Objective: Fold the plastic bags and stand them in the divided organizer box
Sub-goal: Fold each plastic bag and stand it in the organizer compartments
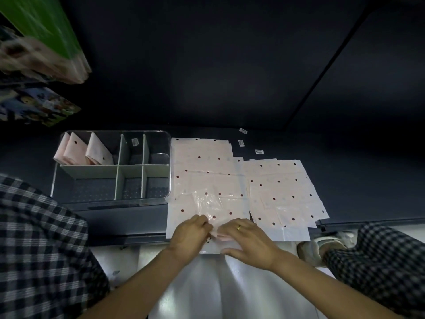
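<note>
the dark counter [345,180] carried everything. on it, two spreads of flat pink dotted plastic bags lay side by side: a left stack [202,162] just beside the organizer, and a right stack [282,187] touching or slightly overlapping it along the middle. none of these had been folded, and there looked to be many sheets in each, so most of the work remained.

the clear divided organizer box [110,201] stood at the left of the bags, near the counter's front edge. only its far left compartment was in use, where three folded bags [85,150] stood leaning on edge. the other compartments, near row and far right, showed nothing but a small sticker on the wall. judged from that, the task was at an early stage.

at the near edge of the left stack one bag [211,203] was being worked, its glossy top layer lifted and crumpled. the left hand [189,237] had its fingers curled, pinching the bag's near edge. the right hand [247,240], wearing a ring, lay flatter with fingers stretched over the same edge, pressing it down; whether its thumb also pinched the plastic could not be told. this seemed the first fold of a fourth bag.

three small labels [241,142] lay on the counter beyond the stacks.
</note>
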`<state>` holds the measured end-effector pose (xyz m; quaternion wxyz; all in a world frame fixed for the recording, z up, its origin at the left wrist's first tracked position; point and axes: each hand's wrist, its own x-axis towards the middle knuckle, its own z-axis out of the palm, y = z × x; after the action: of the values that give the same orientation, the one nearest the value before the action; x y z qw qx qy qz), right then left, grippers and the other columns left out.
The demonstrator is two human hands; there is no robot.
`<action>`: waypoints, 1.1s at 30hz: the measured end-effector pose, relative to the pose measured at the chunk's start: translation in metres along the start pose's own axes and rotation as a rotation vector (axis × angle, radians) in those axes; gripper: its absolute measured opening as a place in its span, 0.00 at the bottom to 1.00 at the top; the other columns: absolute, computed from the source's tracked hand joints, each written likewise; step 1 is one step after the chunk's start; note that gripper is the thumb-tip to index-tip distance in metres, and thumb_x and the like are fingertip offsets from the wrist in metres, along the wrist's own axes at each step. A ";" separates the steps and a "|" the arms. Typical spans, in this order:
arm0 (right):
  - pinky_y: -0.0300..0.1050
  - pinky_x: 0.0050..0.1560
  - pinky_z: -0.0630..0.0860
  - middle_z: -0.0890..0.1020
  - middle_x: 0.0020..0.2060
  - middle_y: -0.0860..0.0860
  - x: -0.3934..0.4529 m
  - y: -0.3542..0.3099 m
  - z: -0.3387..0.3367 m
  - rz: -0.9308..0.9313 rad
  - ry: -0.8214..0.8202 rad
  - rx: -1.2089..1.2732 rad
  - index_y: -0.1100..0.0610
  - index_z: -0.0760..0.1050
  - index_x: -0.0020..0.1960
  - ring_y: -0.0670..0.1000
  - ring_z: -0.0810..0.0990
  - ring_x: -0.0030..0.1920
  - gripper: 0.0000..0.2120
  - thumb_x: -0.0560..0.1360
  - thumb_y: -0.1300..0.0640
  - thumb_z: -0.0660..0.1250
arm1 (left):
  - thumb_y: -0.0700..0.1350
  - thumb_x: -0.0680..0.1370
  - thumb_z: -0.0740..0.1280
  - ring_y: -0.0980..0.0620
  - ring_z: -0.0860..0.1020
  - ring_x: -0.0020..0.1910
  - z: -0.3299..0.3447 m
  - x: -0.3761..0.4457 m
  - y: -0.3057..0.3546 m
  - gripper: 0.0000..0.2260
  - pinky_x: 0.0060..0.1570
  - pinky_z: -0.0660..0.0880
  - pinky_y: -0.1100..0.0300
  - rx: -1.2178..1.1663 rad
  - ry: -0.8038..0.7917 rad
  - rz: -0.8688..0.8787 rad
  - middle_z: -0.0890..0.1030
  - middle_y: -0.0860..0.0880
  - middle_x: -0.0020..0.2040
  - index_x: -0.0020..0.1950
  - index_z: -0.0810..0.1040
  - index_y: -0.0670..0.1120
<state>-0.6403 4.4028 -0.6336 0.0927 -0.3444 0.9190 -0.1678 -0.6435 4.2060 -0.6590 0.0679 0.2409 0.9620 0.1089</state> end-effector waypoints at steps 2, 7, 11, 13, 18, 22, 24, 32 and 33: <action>0.31 0.62 0.58 0.76 0.61 0.45 -0.004 0.014 0.000 0.129 -0.085 0.068 0.51 0.70 0.67 0.44 0.70 0.63 0.26 0.73 0.43 0.67 | 0.46 0.60 0.80 0.59 0.79 0.42 0.001 -0.003 -0.004 0.15 0.36 0.74 0.70 -0.127 0.019 -0.026 0.81 0.57 0.43 0.44 0.84 0.54; 0.33 0.59 0.67 0.76 0.51 0.40 0.010 0.031 0.000 0.410 -0.011 0.303 0.52 0.75 0.62 0.44 0.71 0.60 0.18 0.74 0.52 0.70 | 0.44 0.81 0.60 0.51 0.75 0.55 0.009 0.003 -0.010 0.11 0.52 0.70 0.61 -0.447 0.033 -0.256 0.81 0.51 0.54 0.57 0.80 0.47; 0.29 0.40 0.66 0.72 0.34 0.40 0.038 0.029 0.002 0.553 -0.014 0.441 0.52 0.74 0.39 0.44 0.71 0.41 0.06 0.75 0.56 0.68 | 0.40 0.78 0.64 0.46 0.78 0.41 0.010 0.005 -0.013 0.02 0.37 0.69 0.63 -0.734 0.114 -0.467 0.79 0.50 0.36 0.47 0.77 0.43; 0.32 0.32 0.63 0.69 0.27 0.44 0.050 0.030 0.004 0.624 -0.020 0.517 0.52 0.65 0.31 0.43 0.66 0.31 0.17 0.75 0.56 0.69 | 0.37 0.76 0.66 0.49 0.78 0.41 0.010 0.007 -0.014 0.07 0.37 0.67 0.67 -0.857 0.143 -0.555 0.80 0.50 0.37 0.54 0.76 0.44; 0.34 0.31 0.62 0.68 0.25 0.44 0.069 0.033 0.010 0.733 -0.056 0.574 0.53 0.64 0.30 0.42 0.66 0.28 0.19 0.75 0.56 0.69 | 0.39 0.76 0.67 0.51 0.75 0.50 0.012 0.002 -0.009 0.17 0.48 0.72 0.59 -0.672 0.335 -0.525 0.75 0.50 0.53 0.64 0.71 0.47; 0.36 0.36 0.67 0.73 0.32 0.45 0.075 0.032 0.009 0.793 -0.060 0.602 0.54 0.70 0.40 0.43 0.72 0.35 0.09 0.74 0.55 0.70 | 0.43 0.75 0.69 0.43 0.73 0.65 0.018 -0.002 -0.010 0.17 0.64 0.71 0.49 -0.280 0.267 -0.052 0.75 0.43 0.65 0.63 0.76 0.44; 0.39 0.41 0.69 0.75 0.35 0.46 0.076 0.028 0.009 0.825 -0.055 0.612 0.56 0.72 0.48 0.47 0.75 0.40 0.09 0.74 0.54 0.69 | 0.53 0.80 0.60 0.45 0.53 0.77 0.026 -0.003 -0.014 0.26 0.75 0.47 0.48 -0.109 0.034 0.053 0.54 0.44 0.78 0.76 0.60 0.46; 0.51 0.58 0.77 0.80 0.60 0.54 0.031 0.008 0.045 0.138 0.253 -0.175 0.59 0.76 0.62 0.54 0.78 0.60 0.18 0.72 0.64 0.69 | 0.66 0.78 0.52 0.45 0.31 0.74 0.044 -0.006 -0.032 0.34 0.71 0.30 0.47 0.049 -0.143 0.103 0.30 0.44 0.74 0.76 0.36 0.58; 0.52 0.61 0.75 0.78 0.63 0.54 0.022 0.011 0.050 0.063 0.184 -0.250 0.60 0.75 0.64 0.53 0.77 0.63 0.18 0.74 0.61 0.66 | 0.66 0.77 0.52 0.44 0.31 0.73 0.044 -0.005 -0.035 0.34 0.70 0.29 0.47 0.062 -0.139 0.121 0.30 0.44 0.73 0.75 0.36 0.59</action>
<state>-0.6490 4.3841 -0.6853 -0.0301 -0.3075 0.9477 -0.0798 -0.6463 4.1814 -0.7092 0.1203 0.3077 0.9415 0.0661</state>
